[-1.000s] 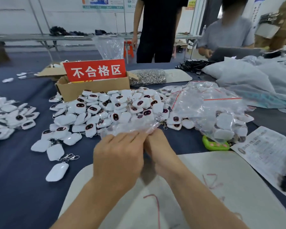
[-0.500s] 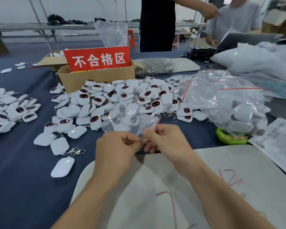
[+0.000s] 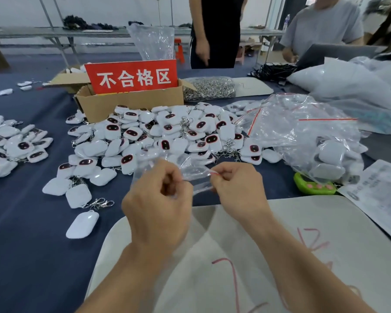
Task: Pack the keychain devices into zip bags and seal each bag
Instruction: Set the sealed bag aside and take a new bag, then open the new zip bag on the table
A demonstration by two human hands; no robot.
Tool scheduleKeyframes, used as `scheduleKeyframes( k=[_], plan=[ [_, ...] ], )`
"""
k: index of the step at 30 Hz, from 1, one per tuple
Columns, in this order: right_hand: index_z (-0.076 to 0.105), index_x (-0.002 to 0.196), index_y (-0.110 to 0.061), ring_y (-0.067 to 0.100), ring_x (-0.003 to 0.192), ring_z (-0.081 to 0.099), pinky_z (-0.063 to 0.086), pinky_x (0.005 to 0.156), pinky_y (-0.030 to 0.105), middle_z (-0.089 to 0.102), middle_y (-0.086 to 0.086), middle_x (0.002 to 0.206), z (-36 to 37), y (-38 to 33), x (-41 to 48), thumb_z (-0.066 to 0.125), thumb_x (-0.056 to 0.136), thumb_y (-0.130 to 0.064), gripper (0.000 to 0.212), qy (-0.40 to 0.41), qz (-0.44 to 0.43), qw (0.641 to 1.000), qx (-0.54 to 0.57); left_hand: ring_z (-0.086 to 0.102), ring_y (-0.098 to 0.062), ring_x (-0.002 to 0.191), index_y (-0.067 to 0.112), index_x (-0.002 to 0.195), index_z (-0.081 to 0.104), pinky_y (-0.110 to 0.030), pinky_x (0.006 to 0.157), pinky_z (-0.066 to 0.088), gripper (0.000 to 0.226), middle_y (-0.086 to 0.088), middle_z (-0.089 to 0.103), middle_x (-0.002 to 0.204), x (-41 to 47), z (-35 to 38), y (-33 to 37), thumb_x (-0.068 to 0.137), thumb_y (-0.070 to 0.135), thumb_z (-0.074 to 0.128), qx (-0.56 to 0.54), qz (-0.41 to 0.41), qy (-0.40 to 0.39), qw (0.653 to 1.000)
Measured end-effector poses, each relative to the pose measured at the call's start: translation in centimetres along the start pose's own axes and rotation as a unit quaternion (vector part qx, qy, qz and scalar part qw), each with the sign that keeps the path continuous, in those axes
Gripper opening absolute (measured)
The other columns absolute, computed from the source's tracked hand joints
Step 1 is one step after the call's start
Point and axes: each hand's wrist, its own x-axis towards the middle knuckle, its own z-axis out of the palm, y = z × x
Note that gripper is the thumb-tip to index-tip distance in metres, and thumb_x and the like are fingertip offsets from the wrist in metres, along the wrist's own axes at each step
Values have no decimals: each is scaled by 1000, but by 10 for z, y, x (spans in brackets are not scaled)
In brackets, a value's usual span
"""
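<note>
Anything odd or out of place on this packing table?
A green gadget with pink buttons lies at the right against the heap of clear bags, unlike the white keychain devices piled loose. Otherwise nothing stands out: left hand and right hand pinch a zip bag.

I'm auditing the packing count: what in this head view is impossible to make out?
All head view.
Whether the zip bag pinched by the left hand and right hand is empty: crumpled clear film, blurred.
Cardboard box contents: hidden by its wall and the red sign.
Printed sheet text: too small, cut by the right edge.
</note>
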Motion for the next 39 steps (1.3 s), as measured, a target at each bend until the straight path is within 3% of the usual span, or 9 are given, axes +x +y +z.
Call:
scheduleKeyframes(
  k=[5,10,14,17,21,24,26,32,39],
  plan=[
    [63,60,-18,-1,47,42,39,46,21,60,-4,51,-4,-1,0,61,81,-2,27,-42,-14,999,-22,55,-9,112,20,112,73,-19,103,37,46,7,67,116,-8,1,10,66,16,72,-15,231,-131,964],
    [67,73,-14,17,60,56,46,58,35,69,3,67,-7,-1,3,58,83,-10,14,-95,-72,979,-162,16,-9,156,36,156,36,-33,127,15,100,9,30,166,2,-3,-3,64,16,68,87,260,-368,889],
    [59,61,-35,13,53,45,37,57,30,57,-13,54,-4,2,5,68,84,-23,27,-152,-94,967,-181,4,27,138,45,160,13,-12,121,-5,106,25,30,158,12,-2,-21,74,48,75,114,176,-362,908],
    [71,79,-47,7,54,50,46,62,26,60,-15,55,-2,3,5,71,85,-21,26,-133,-83,983,-94,-3,44,114,44,159,17,-17,117,9,108,34,37,133,17,-5,-34,72,50,80,120,143,-334,924],
    [60,139,-33,9,97,63,50,97,32,74,-17,94,-14,9,23,60,92,-22,48,81,-44,993,-67,37,17,123,42,151,41,-30,123,12,88,25,58,129,26,-10,-44,68,50,68,139,109,-289,941],
    [38,157,-23,29,140,39,34,115,44,51,7,149,-29,20,34,55,96,-17,64,45,-5,976,-211,46,-9,139,35,140,59,-39,128,14,74,11,61,141,39,-19,-53,67,45,65,199,134,-283,929],
    [31,159,-16,29,151,24,24,123,44,32,7,163,-27,23,34,52,98,-16,65,-18,-3,961,-277,39,-12,146,36,138,61,-41,128,13,72,12,57,146,46,-26,-58,66,43,63,236,139,-301,913],
    [62,133,-15,32,113,53,41,100,39,48,7,130,-23,22,32,53,95,-10,39,8,-44,949,-311,25,-11,152,35,143,57,-26,123,5,87,12,41,160,46,-30,-51,57,47,62,196,84,-317,924],
    [61,129,-23,27,113,52,37,91,30,51,5,127,-24,21,31,65,94,-23,35,-43,-47,957,-284,39,-16,145,23,127,70,-26,122,21,63,5,54,150,16,-13,-27,65,30,67,88,151,-249,953]
  ],
)
